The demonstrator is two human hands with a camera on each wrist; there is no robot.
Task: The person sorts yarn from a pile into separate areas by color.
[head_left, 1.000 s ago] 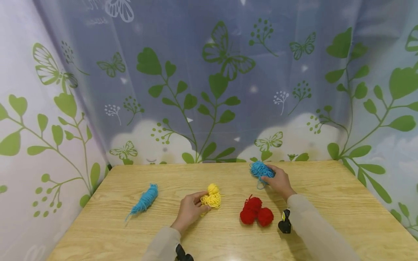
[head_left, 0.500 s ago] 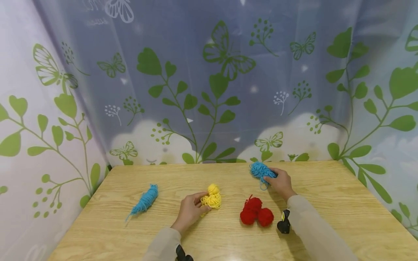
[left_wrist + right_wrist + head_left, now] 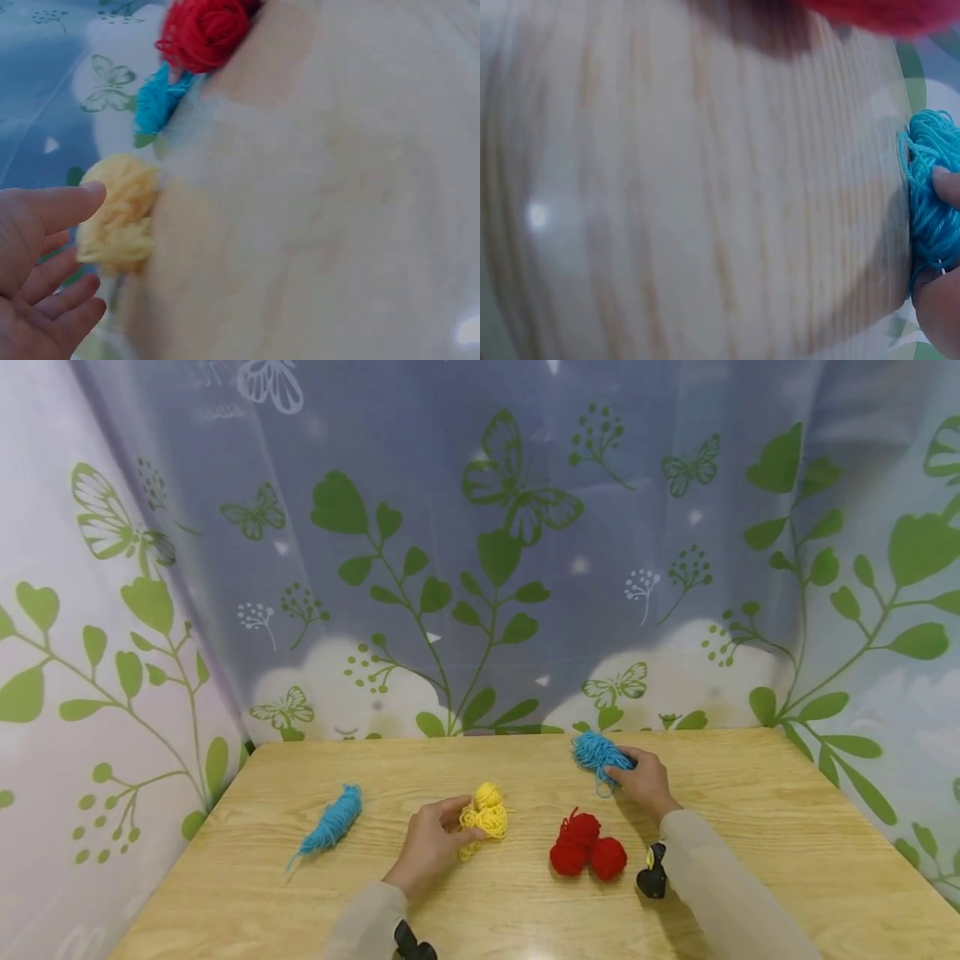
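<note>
In the head view, my left hand (image 3: 431,843) is at the left side of a bundle of yellow yarn (image 3: 491,821), which lies mid-table with a small round ball at its far end. The left wrist view shows the thumb (image 3: 71,206) overlapping the yellow yarn and the other fingers loosely extended, not wrapped round it. At the table's far right, my right hand (image 3: 647,781) grips the right end of a blue yarn skein (image 3: 597,753). Its thumb (image 3: 949,186) presses on the strands in the right wrist view.
A cluster of red yarn balls (image 3: 581,847) lies between the hands, nearer the front. Another blue yarn skein (image 3: 333,820) lies at the left with a loose tail. A printed curtain (image 3: 420,527) stands behind the wooden table (image 3: 247,902).
My left hand has shifted slightly left and toward me, uncovering more loose yellow strands. Earlier, my right hand moved a little to the right along the blue skein; the red yarn stays put.
</note>
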